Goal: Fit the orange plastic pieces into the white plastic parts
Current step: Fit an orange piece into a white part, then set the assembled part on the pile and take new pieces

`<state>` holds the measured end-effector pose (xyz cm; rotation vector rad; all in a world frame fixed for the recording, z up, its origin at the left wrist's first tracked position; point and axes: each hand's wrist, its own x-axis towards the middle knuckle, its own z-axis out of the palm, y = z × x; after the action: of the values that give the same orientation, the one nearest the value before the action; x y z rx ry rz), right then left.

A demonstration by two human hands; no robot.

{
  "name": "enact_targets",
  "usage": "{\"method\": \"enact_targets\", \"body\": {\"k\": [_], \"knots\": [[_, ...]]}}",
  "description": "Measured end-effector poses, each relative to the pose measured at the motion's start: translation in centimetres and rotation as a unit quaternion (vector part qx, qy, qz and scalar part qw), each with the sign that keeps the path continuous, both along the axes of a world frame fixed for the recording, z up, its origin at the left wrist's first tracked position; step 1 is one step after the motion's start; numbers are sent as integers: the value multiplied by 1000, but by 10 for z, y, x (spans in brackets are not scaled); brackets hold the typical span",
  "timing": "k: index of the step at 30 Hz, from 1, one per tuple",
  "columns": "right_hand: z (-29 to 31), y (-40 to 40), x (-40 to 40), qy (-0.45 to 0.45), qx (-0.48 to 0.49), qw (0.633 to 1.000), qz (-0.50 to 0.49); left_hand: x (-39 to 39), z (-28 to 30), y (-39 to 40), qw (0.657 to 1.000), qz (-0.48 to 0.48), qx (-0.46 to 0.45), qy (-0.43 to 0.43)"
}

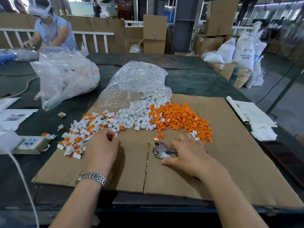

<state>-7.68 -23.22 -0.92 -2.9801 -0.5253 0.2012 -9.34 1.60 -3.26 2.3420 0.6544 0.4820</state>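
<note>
A heap of orange plastic pieces lies on the right of the cardboard sheet. White plastic parts spill from a clear bag in the middle. To the left lies a spread of white parts with orange pieces fitted. My left hand rests at the edge of that spread with its fingers curled under; what they hold is hidden. My right hand lies over the handles of metal pliers, with the thumb below them and the index finger above.
A second clear bag stands at the left. A power strip with a white cable is near the left edge, papers and a white cloth at the right. Another person works at the far left. Boxes and sacks stand behind.
</note>
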Motion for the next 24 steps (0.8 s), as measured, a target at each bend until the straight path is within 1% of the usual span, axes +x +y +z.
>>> {"method": "enact_targets", "body": {"k": [2,5,8,10,19,24], "knots": [[1,0,3,-4,2,1000,2,9,0,11,997,13,78,-7],[0,3,3,8,14,1000,0,23,2,11,985,-32,166,-28],[-4,6,1,15,20,1000,-2,37,1,7,967,-79,240,2],[-5,6,1,14,21,1000,-2,43,0,7,958,-96,268,27],[-4,2,1,20,27,999,3,38,-7,24,972,-43,228,33],[-3,3,0,16,25,1000,2,37,-7,27,979,-68,192,10]]}}
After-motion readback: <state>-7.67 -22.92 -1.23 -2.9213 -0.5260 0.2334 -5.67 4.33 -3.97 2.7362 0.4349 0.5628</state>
